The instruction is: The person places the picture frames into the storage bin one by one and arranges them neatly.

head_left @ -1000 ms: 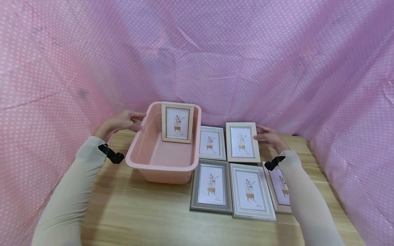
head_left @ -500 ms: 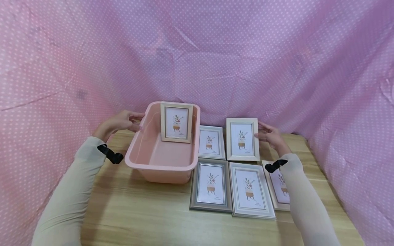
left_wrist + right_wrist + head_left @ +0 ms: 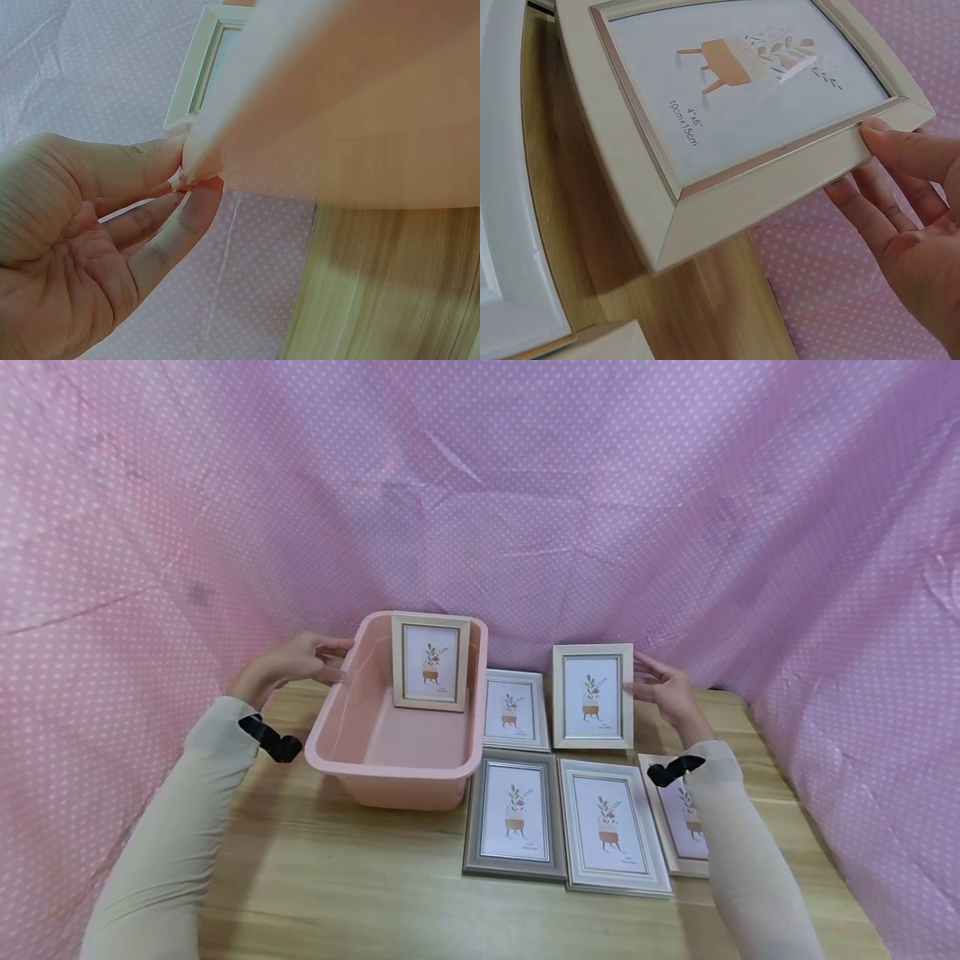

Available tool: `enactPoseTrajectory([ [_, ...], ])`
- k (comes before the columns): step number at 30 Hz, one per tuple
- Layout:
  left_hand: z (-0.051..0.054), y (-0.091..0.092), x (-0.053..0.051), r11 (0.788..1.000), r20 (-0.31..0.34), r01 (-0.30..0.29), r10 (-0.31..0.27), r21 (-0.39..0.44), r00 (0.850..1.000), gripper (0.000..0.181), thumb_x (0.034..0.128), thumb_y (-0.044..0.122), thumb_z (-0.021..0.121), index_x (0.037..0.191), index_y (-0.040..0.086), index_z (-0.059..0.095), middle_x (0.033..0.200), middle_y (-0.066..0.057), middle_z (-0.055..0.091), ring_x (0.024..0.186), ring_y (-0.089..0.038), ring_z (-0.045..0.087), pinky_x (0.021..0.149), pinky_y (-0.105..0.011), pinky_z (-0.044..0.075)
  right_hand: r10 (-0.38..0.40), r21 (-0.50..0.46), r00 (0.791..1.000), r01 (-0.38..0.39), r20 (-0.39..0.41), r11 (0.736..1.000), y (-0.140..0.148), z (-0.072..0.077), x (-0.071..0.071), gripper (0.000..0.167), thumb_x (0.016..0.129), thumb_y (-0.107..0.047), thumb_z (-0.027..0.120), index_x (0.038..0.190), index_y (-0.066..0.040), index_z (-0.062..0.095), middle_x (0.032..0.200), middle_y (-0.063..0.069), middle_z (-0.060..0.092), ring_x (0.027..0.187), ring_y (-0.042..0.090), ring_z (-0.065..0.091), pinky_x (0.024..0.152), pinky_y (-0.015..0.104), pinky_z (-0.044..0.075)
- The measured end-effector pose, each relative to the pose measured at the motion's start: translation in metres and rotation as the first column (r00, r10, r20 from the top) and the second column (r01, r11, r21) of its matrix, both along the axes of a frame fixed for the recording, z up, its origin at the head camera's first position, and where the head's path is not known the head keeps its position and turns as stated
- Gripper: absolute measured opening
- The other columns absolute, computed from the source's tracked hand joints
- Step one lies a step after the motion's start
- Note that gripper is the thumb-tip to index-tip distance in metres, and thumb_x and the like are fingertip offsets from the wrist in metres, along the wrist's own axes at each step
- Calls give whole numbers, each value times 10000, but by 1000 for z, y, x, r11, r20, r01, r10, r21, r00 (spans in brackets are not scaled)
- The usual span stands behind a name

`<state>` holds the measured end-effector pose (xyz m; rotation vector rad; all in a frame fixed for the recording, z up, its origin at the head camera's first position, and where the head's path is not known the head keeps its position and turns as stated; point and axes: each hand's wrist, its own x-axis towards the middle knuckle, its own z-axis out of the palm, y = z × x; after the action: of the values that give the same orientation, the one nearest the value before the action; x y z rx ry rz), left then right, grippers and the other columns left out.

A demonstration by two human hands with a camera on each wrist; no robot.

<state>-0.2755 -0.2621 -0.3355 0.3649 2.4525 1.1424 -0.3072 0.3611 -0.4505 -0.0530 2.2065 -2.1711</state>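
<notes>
My right hand (image 3: 667,693) pinches the right edge of a cream picture frame (image 3: 593,697), thumb on the front and fingers behind. In the right wrist view this frame (image 3: 742,90) is tilted and raised off the wooden table. My left hand (image 3: 300,662) pinches the left rim of a pink plastic basin (image 3: 401,771), with thumb and fingers meeting at the rim in the left wrist view. Inside the basin another cream picture frame (image 3: 431,700) leans upright against the back right wall.
Right of the basin lie a white frame (image 3: 538,710), a grey frame (image 3: 515,865), a silver-white frame (image 3: 618,881) and a cream frame (image 3: 660,802) partly behind my right forearm. A pink dotted cloth (image 3: 510,510) hangs behind the wooden table (image 3: 337,885).
My right hand has lifted the cream picture frame slightly and tipped it more upright. The left hand and the basin have stayed nearly in place.
</notes>
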Motion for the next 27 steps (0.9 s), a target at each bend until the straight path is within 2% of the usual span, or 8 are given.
enactPoseTrajectory([
  [7, -2, 0, -1, 1000, 13, -8, 8, 20, 1000, 714, 970, 36, 645, 1566, -79, 270, 1532, -356, 400, 1341, -492, 500, 928, -330, 628, 1, -91, 997, -9, -82, 996, -3, -1, -1, 768, 849, 155, 719, 1532, -3, 403, 1061, -121, 741, 926, 38, 716, 763, 207, 637],
  [12, -3, -1, -3, 1000, 16, -8, 7, 20, 1000, 713, 971, 33, 648, 1567, -74, 272, 1541, -347, 394, 1347, -489, 496, 933, -326, 626, -6, -140, 992, -12, -124, 990, -6, 5, 1, 752, 840, 180, 709, 1516, 1, 433, 1065, -94, 757, 957, 54, 716, 774, 209, 639],
  [19, -2, -1, -1, 1000, 14, -12, 12, 19, 1000, 713, 968, 36, 650, 1564, -81, 275, 1540, -353, 391, 1351, -502, 484, 935, -332, 625, -35, -180, 982, 1, -184, 984, -13, 21, 3, 705, 828, 223, 687, 1462, -44, 532, 1045, -67, 778, 945, 72, 732, 784, 205, 635],
  [27, -1, -1, -2, 1000, -4, -7, 7, -5, 1000, 726, 969, 70, 666, 1568, -67, 277, 1534, -346, 405, 1345, -488, 499, 947, -349, 622, -28, -153, 971, -8, -235, 988, -25, 44, 5, 672, 835, 204, 696, 1429, -89, 586, 1053, -68, 777, 915, 86, 742, 732, 240, 650],
])
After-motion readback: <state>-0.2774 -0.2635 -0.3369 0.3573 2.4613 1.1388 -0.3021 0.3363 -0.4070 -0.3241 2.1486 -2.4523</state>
